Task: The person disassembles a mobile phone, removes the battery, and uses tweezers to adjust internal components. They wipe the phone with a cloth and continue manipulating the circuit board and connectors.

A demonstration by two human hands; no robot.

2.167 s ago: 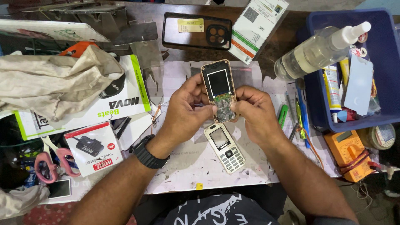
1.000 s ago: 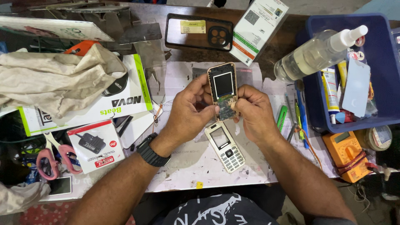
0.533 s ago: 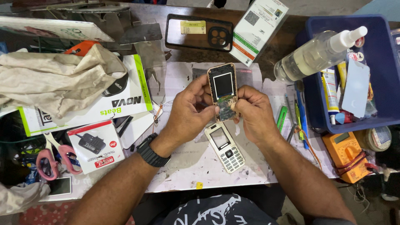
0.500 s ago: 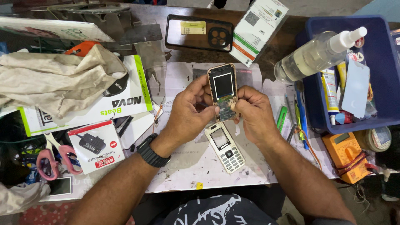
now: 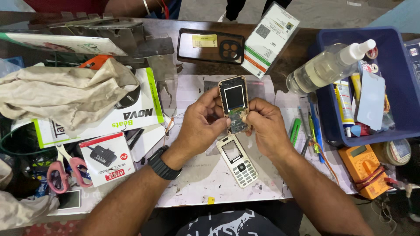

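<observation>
The person's two forearms come up from the bottom edge and meet over the middle of the paper-covered table (image 5: 192,192). The left hand (image 5: 201,124) is bent at the wrist, a black watch (image 5: 164,163) around it, and its thumb and first fingers press on the left edge of an opened phone body (image 5: 234,105). The right hand (image 5: 267,126) mirrors it: the fingers curl in and pinch the lower right side of the same piece. So both hands are closed on this one thing, and they hold it a little above the table, tilted with its top end away from the person.

The phone body is a thin rectangle with a brownish frame, a dark glossy screen in the upper half and a bare green circuit board below (the keypad cover is off there). Just below the hands lies a white phone front cover (image 5: 237,160), flat on the paper, with small grey keys and an empty screen window.

To the left a crumpled beige cloth (image 5: 61,94) lies over a white and green cardboard box (image 5: 131,118), and pink-handled scissors (image 5: 65,168) are near it. To the right stands a blue plastic tub (image 5: 393,83) with a clear spray bottle (image 5: 326,67) leaning across its rim, and an orange multimeter (image 5: 363,168) is in front of the tub.
</observation>
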